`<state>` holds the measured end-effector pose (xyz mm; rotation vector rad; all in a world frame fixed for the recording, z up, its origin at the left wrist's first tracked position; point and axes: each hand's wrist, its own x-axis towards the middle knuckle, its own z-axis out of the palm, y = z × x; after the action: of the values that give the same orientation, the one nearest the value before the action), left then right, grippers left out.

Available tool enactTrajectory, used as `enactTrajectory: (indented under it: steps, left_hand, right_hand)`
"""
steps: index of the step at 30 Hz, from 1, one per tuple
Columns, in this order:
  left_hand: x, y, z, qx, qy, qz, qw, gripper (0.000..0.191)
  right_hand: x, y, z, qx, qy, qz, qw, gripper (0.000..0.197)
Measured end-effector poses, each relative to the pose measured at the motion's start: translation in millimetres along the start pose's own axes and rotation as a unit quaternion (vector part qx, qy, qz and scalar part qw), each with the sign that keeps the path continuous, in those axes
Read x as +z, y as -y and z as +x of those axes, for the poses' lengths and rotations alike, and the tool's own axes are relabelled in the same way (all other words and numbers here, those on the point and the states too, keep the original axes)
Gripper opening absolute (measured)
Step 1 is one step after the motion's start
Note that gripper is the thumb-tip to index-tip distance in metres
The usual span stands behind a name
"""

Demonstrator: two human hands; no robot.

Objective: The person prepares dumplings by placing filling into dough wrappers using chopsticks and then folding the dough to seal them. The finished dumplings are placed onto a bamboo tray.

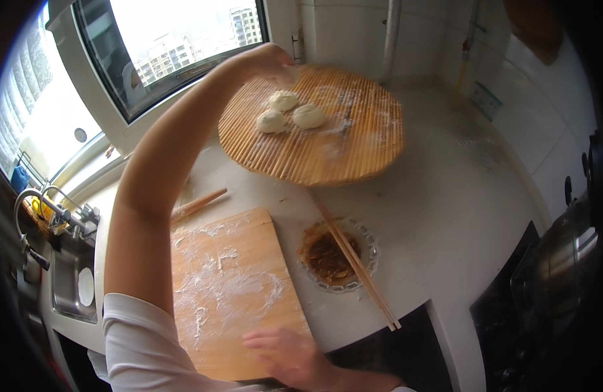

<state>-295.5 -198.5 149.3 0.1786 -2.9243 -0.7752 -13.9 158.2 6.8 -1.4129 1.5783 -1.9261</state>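
My left hand (274,66) reaches over the far left edge of a round slatted tray (365,142), its fingers closed around a pale dough bun (293,75) that is mostly hidden and blurred. Just nearer to me, three stuffed dough buns (308,116) sit close together on the flour-dusted slats. Low over the near edge of a floured wooden board (242,284) is my right hand (294,355), fingers apart and holding nothing; whether it touches the wood I cannot tell.
Wooden chopsticks (353,259) lie across a clear glass bowl (375,255) of dark brown filling (330,257). A wooden rolling pin (201,203) rests behind the board, partly behind my left arm. The sink (71,289) is at left, a black stove (507,294) at right.
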Motion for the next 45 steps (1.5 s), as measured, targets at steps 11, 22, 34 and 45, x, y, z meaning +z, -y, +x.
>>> enactTrajectory:
  steps: [11,22,34,45]
  left_hand:
    - [33.0,-38.7,43.4,0.021,0.096,0.186,0.978,0.07]
    - [36.9,-24.5,55.3,0.053,0.128,0.16,0.977,0.047]
    - [-31.0,-4.6,-40.4,0.068,-0.032,0.187,0.98,0.051]
    - [-10.2,114.9,-391.0,-0.259,0.15,0.258,0.919,0.037]
  right_hand:
    - [-6.7,-1.4,-2.8,0.013,-0.025,0.014,1.0,0.016]
    - [-7.2,-3.1,-7.0,0.012,-0.024,0.041,0.999,0.017]
    - [7.1,-10.9,-8.0,0.021,0.005,-0.022,1.0,0.02]
    - [27.7,-12.8,-19.1,0.118,-0.056,0.042,0.991,0.015]
